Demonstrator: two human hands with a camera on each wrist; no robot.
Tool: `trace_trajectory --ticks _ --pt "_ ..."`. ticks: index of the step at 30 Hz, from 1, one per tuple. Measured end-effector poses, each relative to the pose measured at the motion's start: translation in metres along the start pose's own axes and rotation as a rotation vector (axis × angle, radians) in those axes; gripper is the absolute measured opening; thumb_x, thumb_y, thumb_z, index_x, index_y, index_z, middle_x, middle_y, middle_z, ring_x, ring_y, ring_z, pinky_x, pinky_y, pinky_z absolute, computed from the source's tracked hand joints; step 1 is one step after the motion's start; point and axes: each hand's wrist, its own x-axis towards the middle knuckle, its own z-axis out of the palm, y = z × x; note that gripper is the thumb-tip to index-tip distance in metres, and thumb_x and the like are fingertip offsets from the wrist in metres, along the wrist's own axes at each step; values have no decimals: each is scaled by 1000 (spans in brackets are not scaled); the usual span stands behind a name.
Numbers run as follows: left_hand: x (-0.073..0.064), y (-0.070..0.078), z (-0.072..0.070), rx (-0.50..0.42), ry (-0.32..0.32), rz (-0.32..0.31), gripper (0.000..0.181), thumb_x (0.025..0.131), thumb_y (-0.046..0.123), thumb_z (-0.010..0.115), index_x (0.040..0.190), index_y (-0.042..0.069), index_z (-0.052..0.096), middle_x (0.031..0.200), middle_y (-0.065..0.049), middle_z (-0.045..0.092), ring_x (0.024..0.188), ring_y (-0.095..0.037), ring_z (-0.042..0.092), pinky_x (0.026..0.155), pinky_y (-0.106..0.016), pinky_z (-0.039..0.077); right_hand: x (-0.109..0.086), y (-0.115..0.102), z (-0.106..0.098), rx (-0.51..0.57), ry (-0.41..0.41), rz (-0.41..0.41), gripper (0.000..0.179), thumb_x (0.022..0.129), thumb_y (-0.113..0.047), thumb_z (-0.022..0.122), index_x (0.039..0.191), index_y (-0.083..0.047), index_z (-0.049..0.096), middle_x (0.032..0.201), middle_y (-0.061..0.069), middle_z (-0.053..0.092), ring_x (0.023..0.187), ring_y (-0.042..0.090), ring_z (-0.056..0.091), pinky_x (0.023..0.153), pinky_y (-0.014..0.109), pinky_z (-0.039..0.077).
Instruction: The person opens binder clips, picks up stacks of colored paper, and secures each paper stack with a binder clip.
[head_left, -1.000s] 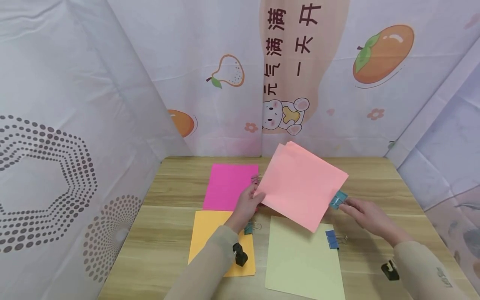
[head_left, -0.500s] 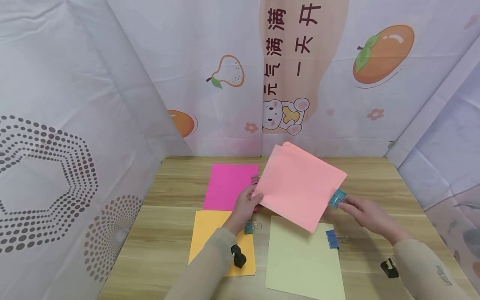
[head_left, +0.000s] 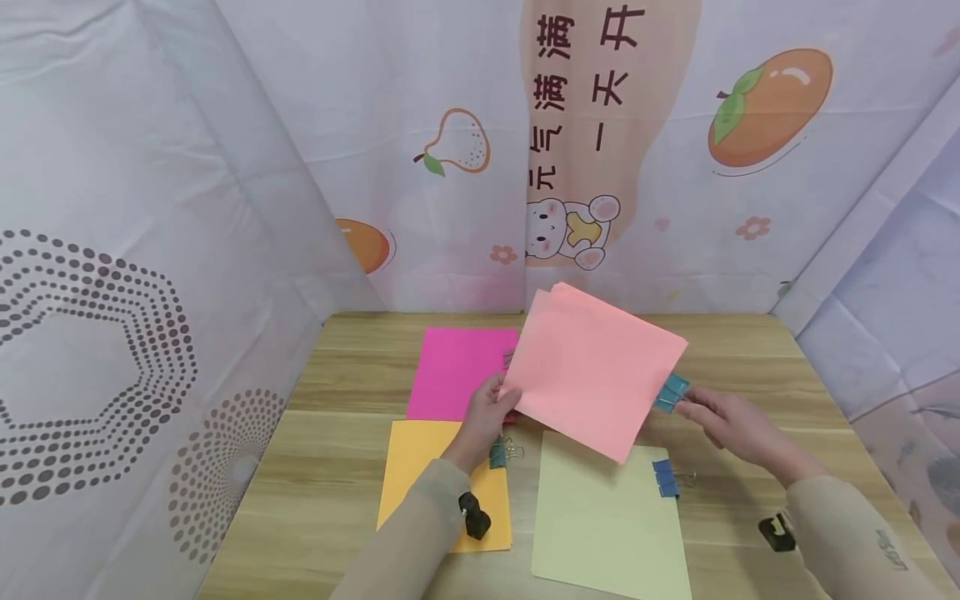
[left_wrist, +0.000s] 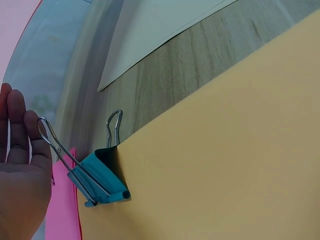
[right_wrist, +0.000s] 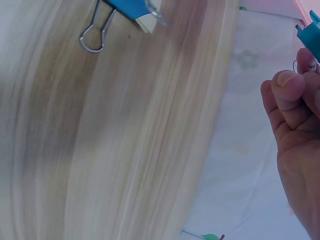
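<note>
A stack of salmon-pink paper sheets (head_left: 600, 367) is held up at a tilt above the table, its sheets slightly fanned at the top corner. My left hand (head_left: 480, 421) pinches the stack's lower left edge, thumb on the front face. At the opposite edge is a teal binder clip (head_left: 671, 392), its body overlapping the paper's right edge. My right hand (head_left: 731, 427) pinches the clip by its wire handles between thumb and fingers. In the right wrist view, the teal clip (right_wrist: 311, 37) shows at the fingertips, beside the pink paper's edge.
On the wooden table (head_left: 330, 467) lie magenta paper (head_left: 457, 375), orange paper (head_left: 408, 467) with a teal binder clip (left_wrist: 100, 177), and pale yellow paper (head_left: 607, 525) with a blue binder clip (head_left: 665, 478). A printed curtain (head_left: 450, 233) stands behind.
The pink stack and the teal clip have shifted slightly left, both hands moving with them. My grips look the same, and the papers on the table have stayed put.
</note>
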Motion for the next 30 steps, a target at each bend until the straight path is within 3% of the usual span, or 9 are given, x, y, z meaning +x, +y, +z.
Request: trace_trajectory --ticks 10,20,30 --pt "-3 -3 -2 -37 -11 1 23 105 25 60 124 13 61 117 -9 73 100 -21 70 95 -48 54 2 -6 -9 2 3 42 46 109 -44 45 124 -3 59 57 -2 42 49 12 35 51 32 33" --pt "-4 -7 -2 -42 -19 11 20 105 25 60 118 10 60 116 -9 74 96 -20 68 94 -48 54 3 -10 -11 21 3 7 35 109 -42 46 111 -10 59 57 -3 43 49 11 34 49 33 33" --pt "-6 -3 -2 0 -52 26 17 103 26 63 109 11 60 102 -9 76 88 -23 69 83 -42 54 5 -13 -6 -4 -6 -1 37 108 -43 49 116 -9 62 56 -4 41 48 10 35 50 32 34"
